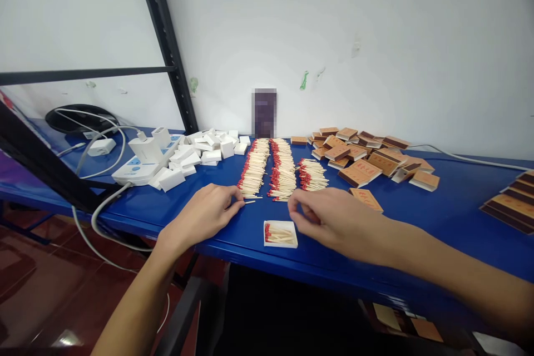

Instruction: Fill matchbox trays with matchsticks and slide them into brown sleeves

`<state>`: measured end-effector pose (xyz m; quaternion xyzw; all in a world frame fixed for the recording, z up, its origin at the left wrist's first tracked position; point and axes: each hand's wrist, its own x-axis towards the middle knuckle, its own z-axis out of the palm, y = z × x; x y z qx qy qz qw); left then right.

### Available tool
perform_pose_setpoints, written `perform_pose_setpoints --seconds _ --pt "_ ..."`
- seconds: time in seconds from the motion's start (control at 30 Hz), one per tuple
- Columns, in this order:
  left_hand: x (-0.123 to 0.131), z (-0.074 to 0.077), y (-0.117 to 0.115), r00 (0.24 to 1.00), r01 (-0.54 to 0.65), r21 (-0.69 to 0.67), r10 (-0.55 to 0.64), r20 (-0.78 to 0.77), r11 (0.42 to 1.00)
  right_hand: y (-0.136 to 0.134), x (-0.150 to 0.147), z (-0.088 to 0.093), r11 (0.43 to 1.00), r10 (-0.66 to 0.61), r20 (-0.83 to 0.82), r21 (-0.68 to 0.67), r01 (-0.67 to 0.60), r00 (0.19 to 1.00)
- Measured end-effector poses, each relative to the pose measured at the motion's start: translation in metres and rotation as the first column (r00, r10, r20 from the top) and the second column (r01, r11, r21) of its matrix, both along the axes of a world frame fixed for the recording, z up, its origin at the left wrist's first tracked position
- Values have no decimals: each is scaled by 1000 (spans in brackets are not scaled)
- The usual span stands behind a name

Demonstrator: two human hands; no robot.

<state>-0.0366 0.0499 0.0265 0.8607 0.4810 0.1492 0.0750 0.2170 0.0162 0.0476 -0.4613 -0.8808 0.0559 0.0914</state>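
Note:
My left hand (211,208) is closed in a pinch on the red end of a single match (250,202), at the near end of the leftmost row of matches (254,169). My right hand (323,214) hovers by the near end of the middle row (282,169), thumb and fingers curled together; what they hold, if anything, is hidden. Between the hands lies a white inner tray (280,245) of a matchbox, partly filled with red-headed matches (281,233). A shorter pile of matches (312,174) rests just beyond my right hand.
White empty trays (212,154) are heaped at the left, beside a power strip (137,169) with plugs and cables. Orange matchbox sleeves (359,172) are piled at the right, with more sleeves (511,203) at the far right. A black shelf post (167,39) rises at the left.

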Motion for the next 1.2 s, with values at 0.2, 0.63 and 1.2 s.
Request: perform_pose_setpoints --seconds 0.2,0.63,1.2 --pt "19 11 -22 986 148 -21 -146 77 989 28 13 -10 993 -44 162 114 26 986" --pt "5 -3 5 1000 -5 113 6 -10 994 35 8 -18 996 -33 186 91 16 982" --pt "16 3 -16 974 216 15 -216 74 976 17 6 -4 992 -120 42 52 118 992"
